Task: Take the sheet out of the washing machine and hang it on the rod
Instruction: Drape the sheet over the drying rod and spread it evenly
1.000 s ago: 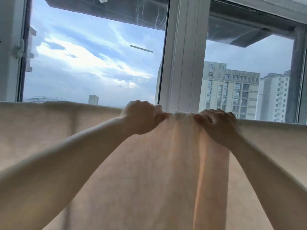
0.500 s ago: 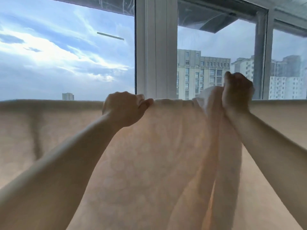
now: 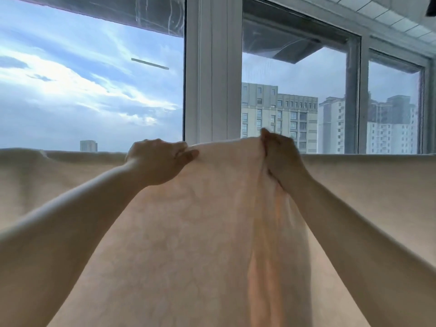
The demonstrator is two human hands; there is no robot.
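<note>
**Bunched fold could drag the sheet off line**

The sheet (image 3: 200, 232) is hanging across the whole view, its top edge running level to either side of your grips and draping toward you below them; the rod itself is hidden under the cloth, so I am judging it lies along that edge. Behind it, the window (image 3: 212, 67) is giving no support. Between your hands the cloth is humping up above the line. Your left hand (image 3: 155, 161) is pinching the top edge, thumb pressed over the fabric. Your right hand (image 3: 280, 159) is clenching a gathered fold, and a thick pleat is hanging straight below it. If you are pulling unevenly, the heavier side is likely sliding down. Letting go now risks leaving that pleat bunched and slow to dry.
</note>
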